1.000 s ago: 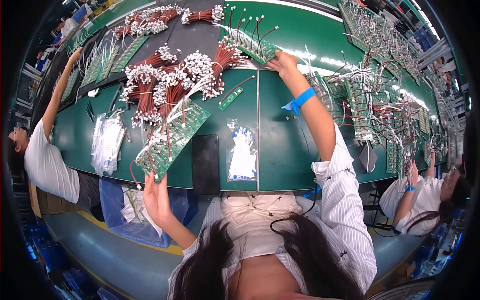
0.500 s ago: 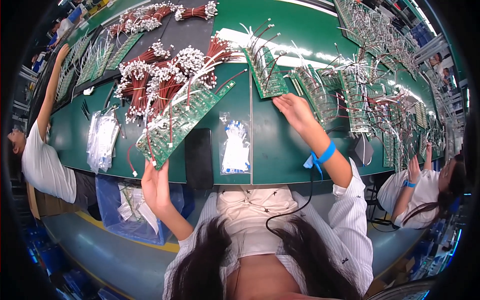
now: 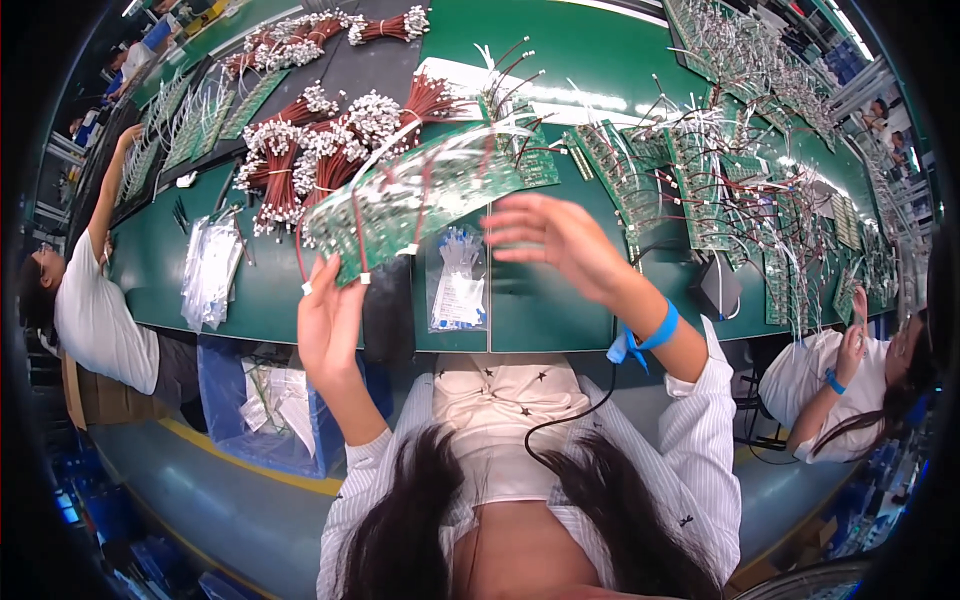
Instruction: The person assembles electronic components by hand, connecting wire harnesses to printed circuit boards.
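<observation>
My left hand pinches the near left corner of a long green circuit board, which is held tilted above the table. Brown and white wires with small white plugs hang from this board, and its right part is blurred. My right hand is by the board's right end, fingers stretched and apart, holding nothing. Past the held board lies another wired circuit board, partly covered by it. Below the hands sits a clear bag of white and blue strips.
Bundles of brown wires with white plugs lie beyond my left hand. Several wired boards cover the right side. A blue wrist strap with a black cord circles my right wrist. A blue-lined bin stands below the table edge. Co-workers sit either side.
The board in my left hand has swung to the right and lies flatter. My right hand has left the far board and come nearer, its fingers now spread.
</observation>
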The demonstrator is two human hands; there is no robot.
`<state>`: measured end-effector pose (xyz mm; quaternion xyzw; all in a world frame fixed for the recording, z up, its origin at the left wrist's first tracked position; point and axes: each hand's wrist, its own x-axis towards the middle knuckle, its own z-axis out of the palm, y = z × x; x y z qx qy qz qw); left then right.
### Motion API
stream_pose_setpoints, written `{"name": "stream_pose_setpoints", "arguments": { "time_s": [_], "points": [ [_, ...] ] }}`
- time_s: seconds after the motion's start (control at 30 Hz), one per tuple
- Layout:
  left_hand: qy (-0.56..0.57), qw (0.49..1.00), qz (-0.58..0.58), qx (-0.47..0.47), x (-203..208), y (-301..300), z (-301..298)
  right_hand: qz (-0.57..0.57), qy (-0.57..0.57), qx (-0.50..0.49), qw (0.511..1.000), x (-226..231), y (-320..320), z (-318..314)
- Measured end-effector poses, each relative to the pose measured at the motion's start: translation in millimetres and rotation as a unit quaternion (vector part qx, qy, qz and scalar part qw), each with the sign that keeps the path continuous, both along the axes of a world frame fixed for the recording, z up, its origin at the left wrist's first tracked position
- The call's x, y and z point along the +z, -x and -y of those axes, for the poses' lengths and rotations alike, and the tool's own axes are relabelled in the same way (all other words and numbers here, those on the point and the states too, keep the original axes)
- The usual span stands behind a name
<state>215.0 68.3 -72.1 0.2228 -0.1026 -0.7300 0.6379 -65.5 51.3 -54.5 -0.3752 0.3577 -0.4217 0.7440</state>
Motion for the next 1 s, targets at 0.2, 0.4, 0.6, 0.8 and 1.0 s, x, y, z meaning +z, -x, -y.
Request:
{"name": "stream_pose_setpoints", "arguments": {
  "time_s": [0.2,0.4,0.6,0.8,1.0],
  "points": [
    [0.094,0.989,0.112,0.017,54,47,10,0.097,0.159,-0.033,0.982,34,1,18],
    [0.104,0.974,0.198,0.042,70,72,32,0.137,0.200,-0.155,0.958,49,30,35],
    [0.260,0.950,0.162,-0.060,103,97,52,0.059,0.208,-0.217,0.952,63,57,41],
    [0.385,0.791,0.474,0.029,110,134,78,-0.019,0.256,-0.247,0.934,68,88,40],
    [0.300,0.819,0.488,-0.042,112,163,78,-0.113,0.314,-0.317,0.888,51,122,41]
  ]
}}
